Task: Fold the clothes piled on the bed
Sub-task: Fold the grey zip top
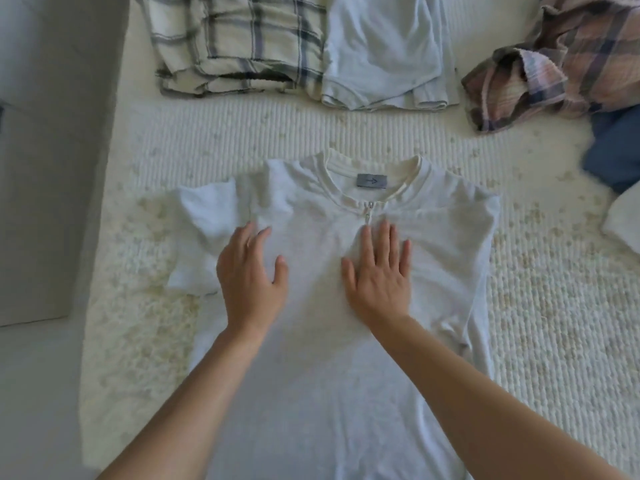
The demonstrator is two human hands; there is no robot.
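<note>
A white short-sleeved shirt with a small zip at the neck and a grey label lies spread flat on the bed, collar away from me. My left hand hovers or rests on its left chest with fingers spread. My right hand lies flat on the chest just below the zip. Neither hand grips the cloth. The left sleeve sticks out to the side; the right sleeve is tucked along the body.
On the cream textured bedcover at the back lie a folded plaid cloth and a folded pale blue garment. A crumpled pink-brown plaid garment and a blue garment sit at the right. The bed's left edge meets the floor.
</note>
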